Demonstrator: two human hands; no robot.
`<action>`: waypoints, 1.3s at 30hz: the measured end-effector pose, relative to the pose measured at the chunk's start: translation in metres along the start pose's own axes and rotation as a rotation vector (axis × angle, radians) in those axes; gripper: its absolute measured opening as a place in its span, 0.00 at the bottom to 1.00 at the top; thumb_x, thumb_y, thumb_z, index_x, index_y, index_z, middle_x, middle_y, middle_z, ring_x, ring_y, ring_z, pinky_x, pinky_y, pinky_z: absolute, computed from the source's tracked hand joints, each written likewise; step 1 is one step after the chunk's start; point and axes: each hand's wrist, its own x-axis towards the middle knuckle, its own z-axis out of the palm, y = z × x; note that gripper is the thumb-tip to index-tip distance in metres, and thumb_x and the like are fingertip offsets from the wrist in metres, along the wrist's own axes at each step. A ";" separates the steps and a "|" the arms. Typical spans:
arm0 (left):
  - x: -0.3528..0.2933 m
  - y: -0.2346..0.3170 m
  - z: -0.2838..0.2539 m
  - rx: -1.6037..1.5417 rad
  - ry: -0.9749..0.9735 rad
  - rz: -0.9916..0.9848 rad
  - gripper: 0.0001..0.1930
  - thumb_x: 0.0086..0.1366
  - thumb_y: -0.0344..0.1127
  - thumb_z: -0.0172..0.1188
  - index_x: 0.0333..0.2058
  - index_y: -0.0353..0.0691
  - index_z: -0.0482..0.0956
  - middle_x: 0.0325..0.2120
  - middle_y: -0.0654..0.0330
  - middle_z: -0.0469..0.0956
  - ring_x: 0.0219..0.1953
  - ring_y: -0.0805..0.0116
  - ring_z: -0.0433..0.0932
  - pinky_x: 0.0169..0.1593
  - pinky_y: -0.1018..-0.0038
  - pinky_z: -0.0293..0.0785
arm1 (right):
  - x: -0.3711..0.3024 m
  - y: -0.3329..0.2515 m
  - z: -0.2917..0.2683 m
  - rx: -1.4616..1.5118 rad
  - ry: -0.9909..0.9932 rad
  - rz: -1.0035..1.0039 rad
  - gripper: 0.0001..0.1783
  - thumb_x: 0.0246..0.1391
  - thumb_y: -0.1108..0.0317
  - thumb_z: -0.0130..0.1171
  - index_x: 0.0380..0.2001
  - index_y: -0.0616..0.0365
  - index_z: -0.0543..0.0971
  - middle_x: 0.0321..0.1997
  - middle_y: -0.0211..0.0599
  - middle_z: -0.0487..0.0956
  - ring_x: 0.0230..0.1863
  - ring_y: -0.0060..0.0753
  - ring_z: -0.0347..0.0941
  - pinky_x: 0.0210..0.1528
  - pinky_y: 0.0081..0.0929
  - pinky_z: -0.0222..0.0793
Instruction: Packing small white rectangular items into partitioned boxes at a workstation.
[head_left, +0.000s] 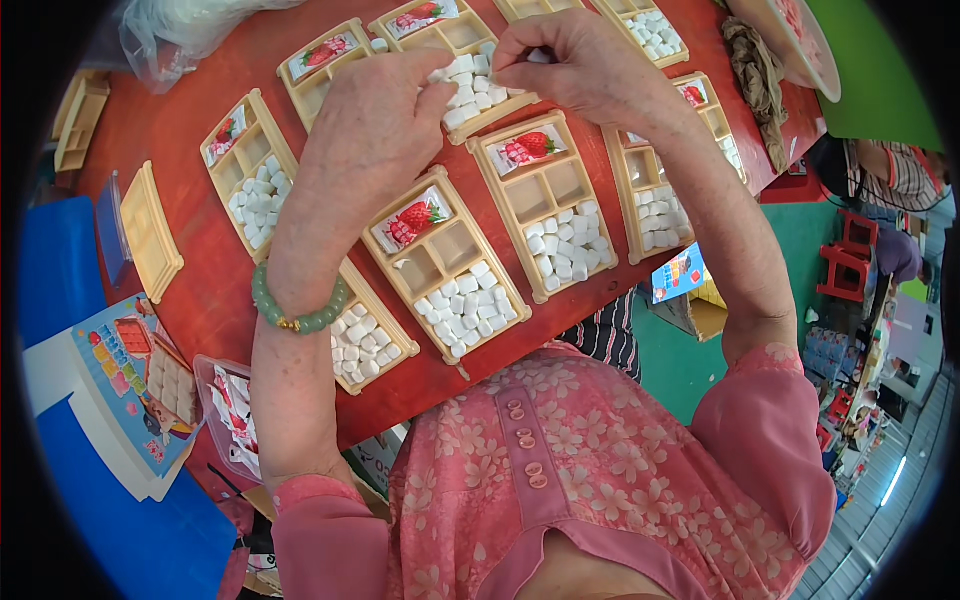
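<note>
Both my hands are over a cream plastic tray (492, 122) at the far middle, whose near compartment is heaped with small white marshmallow-like pieces (468, 90). My left hand (375, 135), with a green bead bracelet (305, 310) at its wrist, reaches in from the left. Its thumb and forefinger are pinched beside the heap, a bit of white showing between them. On the heap's right, my right hand (585, 65) has its fingers curled together; what they hold, if anything, is hidden. A strawberry-printed sachet (425, 15) lies in this tray's far compartment.
Several similar trays stand around on the red table (400, 385), including a nearer one (448, 365) with white pieces and a sachet. Cream lids (155, 235) lie at the left. Lower left are printed cards (130, 380) and a tub of sachets (230, 410). A bowl (800, 45) stands far right.
</note>
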 end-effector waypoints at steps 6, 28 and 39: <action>-0.006 0.013 0.001 0.023 0.044 0.002 0.12 0.62 0.31 0.60 0.42 0.30 0.81 0.28 0.39 0.80 0.36 0.43 0.81 0.41 0.56 0.77 | 0.004 0.004 0.004 -0.119 0.027 -0.099 0.03 0.57 0.75 0.61 0.33 0.63 0.80 0.29 0.39 0.80 0.33 0.29 0.75 0.37 0.30 0.71; -0.002 0.009 0.010 -0.005 -0.020 -0.013 0.06 0.61 0.30 0.63 0.36 0.33 0.80 0.28 0.53 0.83 0.27 0.64 0.80 0.34 0.69 0.74 | 0.005 0.018 0.007 -0.174 0.007 -0.263 0.05 0.53 0.79 0.59 0.35 0.65 0.80 0.33 0.45 0.81 0.38 0.40 0.78 0.41 0.34 0.73; -0.002 0.017 0.007 0.034 -0.021 -0.062 0.08 0.61 0.30 0.61 0.37 0.32 0.82 0.30 0.49 0.84 0.33 0.58 0.83 0.41 0.67 0.76 | 0.003 0.043 0.044 -0.642 0.367 -0.579 0.04 0.52 0.75 0.61 0.29 0.65 0.77 0.31 0.54 0.79 0.38 0.53 0.78 0.41 0.40 0.73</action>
